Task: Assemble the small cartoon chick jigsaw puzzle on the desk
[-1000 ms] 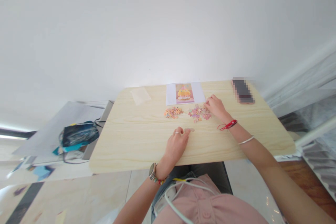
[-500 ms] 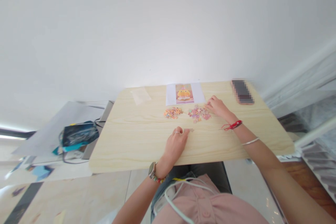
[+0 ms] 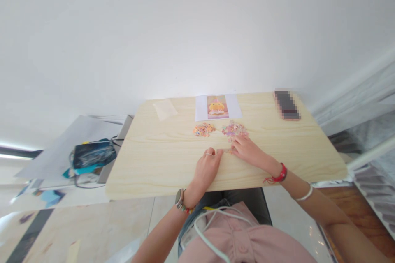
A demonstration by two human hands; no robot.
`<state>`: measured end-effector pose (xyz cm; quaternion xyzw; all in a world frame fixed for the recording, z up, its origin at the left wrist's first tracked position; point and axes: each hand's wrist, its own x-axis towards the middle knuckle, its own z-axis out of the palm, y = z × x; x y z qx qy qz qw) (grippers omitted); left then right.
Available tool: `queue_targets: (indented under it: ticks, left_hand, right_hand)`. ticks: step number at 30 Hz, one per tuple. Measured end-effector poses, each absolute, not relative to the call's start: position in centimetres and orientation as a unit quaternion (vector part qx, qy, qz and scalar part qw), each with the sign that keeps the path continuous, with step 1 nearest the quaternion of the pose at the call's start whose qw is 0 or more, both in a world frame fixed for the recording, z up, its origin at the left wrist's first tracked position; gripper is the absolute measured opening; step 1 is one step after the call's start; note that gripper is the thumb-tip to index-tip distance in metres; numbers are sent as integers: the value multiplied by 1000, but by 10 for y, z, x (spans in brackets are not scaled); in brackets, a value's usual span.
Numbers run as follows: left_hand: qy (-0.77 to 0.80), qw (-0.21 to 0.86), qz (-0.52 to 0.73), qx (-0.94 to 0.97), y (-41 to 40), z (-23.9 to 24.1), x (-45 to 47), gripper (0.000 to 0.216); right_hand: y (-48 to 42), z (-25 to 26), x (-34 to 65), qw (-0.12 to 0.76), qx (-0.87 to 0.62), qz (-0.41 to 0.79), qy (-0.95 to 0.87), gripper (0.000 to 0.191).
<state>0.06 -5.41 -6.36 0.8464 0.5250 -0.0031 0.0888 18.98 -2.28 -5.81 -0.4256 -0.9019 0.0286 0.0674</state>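
A short row of puzzle pieces lies on the table between my hands. My left hand, fingers curled, presses thumb and fingertips at the row's left end. My right hand is closed in a pinch at its right end; the piece between those fingertips is mostly hidden. Just beyond lies a pile of pink and purple puzzle pieces, close to the right fingers. To its left sits a pile of orange and yellow pieces. Behind both piles, a sheet with a picture of a yellow figure lies flat.
A thin pale sheet or bag lies at the table's back left. The phone, blurred out, rests at the back right. Beyond the light wooden table rises a white wall; a dark bag sits on a lower surface at left.
My right hand has come from the right edge of the pink pile toward me and left, to the row's right end. My left hand has stayed in place.
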Motion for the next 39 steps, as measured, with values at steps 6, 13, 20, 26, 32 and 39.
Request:
queue_targets:
  ticks: [6, 13, 20, 26, 32, 39]
  left_hand:
    - [521, 82, -6, 850, -54, -62, 1, 30]
    - [523, 98, 0, 847, -51, -59, 3, 26]
    - [511, 116, 2, 852, -42, -55, 6, 21]
    - [508, 87, 2, 857, -35, -51, 11, 21]
    - [471, 98, 17, 877, -39, -57, 13, 31]
    - [469, 102, 13, 877, -44, -65, 12, 38]
  right_hand:
    - [-22, -53, 190, 64, -431, 39, -899, 12]
    - [-18, -57, 188, 114, -477, 129, -862, 10]
    - [-20, -61, 185, 122, -529, 159, -825, 7]
    - [-27, -61, 182, 126, -552, 167, -807, 10]
    - [-27, -55, 200, 215, -556, 171, -785, 13]
    - [13, -54, 233, 222, -641, 130, -724, 15]
